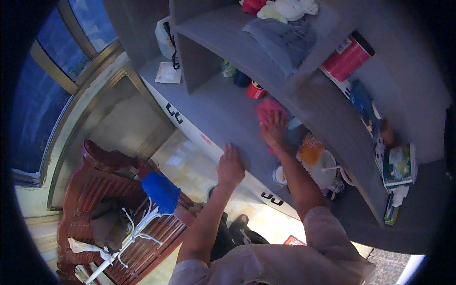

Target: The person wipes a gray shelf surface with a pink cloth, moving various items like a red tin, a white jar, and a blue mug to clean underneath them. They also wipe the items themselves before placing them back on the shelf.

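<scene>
My right hand (275, 128) lies over the near side of a pink cloth (270, 108) on the grey cabinet shelf (221, 103), fingers spread. Whether the fingers grip the cloth or only press on it cannot be told. My left hand (231, 166) rests flat at the white front edge of the shelf and holds nothing. Just beyond the cloth stands a red container (256, 89) that bears writing. An orange packet (311, 149) lies by a whitish tub (324, 169) to the right of my right forearm, and a round white-lidded container (279, 175) sits left of it.
Above is an upper shelf with a grey plastic bag (281, 42) and a red cylindrical container (348, 57). A pale jug (164, 39) and papers (168, 72) stand at the shelf's far left. A dark red wooden bench (89, 171) and a white coat rack (139, 228) are at lower left.
</scene>
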A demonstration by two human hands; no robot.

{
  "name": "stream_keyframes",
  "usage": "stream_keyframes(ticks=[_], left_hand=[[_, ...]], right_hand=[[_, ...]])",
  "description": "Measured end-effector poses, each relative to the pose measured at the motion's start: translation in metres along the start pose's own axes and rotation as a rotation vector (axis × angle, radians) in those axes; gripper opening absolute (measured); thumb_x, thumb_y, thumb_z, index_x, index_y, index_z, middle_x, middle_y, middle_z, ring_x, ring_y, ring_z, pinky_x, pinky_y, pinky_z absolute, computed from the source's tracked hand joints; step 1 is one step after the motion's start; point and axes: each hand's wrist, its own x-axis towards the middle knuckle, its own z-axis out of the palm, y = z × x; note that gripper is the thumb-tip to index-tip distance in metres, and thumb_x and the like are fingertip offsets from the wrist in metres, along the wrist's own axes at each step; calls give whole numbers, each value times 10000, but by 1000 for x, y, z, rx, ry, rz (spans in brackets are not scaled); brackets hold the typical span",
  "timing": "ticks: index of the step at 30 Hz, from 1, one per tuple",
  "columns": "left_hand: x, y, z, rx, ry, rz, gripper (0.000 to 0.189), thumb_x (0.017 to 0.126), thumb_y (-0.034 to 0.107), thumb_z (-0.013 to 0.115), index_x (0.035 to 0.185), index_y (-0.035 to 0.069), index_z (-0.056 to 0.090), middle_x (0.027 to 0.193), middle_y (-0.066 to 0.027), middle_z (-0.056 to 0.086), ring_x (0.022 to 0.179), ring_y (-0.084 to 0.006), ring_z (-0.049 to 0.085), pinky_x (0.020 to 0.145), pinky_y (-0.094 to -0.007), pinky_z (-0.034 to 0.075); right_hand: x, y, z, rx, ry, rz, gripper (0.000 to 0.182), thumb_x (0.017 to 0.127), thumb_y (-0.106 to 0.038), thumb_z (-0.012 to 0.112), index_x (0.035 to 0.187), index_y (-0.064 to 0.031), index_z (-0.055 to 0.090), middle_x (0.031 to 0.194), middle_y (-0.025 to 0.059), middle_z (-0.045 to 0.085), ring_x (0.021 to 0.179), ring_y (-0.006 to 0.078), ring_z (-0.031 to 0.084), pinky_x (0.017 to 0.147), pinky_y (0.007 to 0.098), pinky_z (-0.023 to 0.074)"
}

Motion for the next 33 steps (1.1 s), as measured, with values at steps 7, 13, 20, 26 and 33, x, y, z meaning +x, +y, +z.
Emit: stream_keyframes(ticks=[7,13,20,26,33], left_hand=[[-2,1,-1,21,63,99,643,812,168,588,1358,-89,368,1444,-286,332,1370,-407,290,1122,-418,293],[-2,-7,-5,-213,183,59,576,814,83,524,1344,-85,372,1392,-292,392,1322,-421,356,1082,-450,344],[-21,-8,-16,-162,405,65,568,806,20,527,1352,-40,383,1377,-268,416,1306,-414,377,1085,-462,330],[-1,-14,-29,-261,469,45,601,774,4,577,1343,-14,385,1420,-255,361,1333,-435,324,1104,-469,309],[45,-29,-45,-128,433,-3,796,735,287,701,1411,44,359,1473,-273,279,1379,-461,227,1122,-524,227]], right_hand=[[32,-15,-17,219,-50,137,588,901,-402,502,1389,-89,410,1438,198,369,1314,423,347,1107,521,251],[-66,-58,-19,-105,-62,-456,550,853,-272,592,1355,-93,455,1422,154,388,1320,395,335,1111,511,242],[-61,-91,-33,107,-143,-517,584,816,-279,633,1360,-154,459,1405,141,385,1330,408,306,1118,530,218],[-31,-125,-9,105,-101,-526,567,845,-189,613,1378,-132,428,1452,118,354,1338,335,335,1116,462,247],[20,-53,-6,1005,113,75,516,861,-84,645,1341,-55,457,1299,108,506,1114,219,547,949,333,433]])
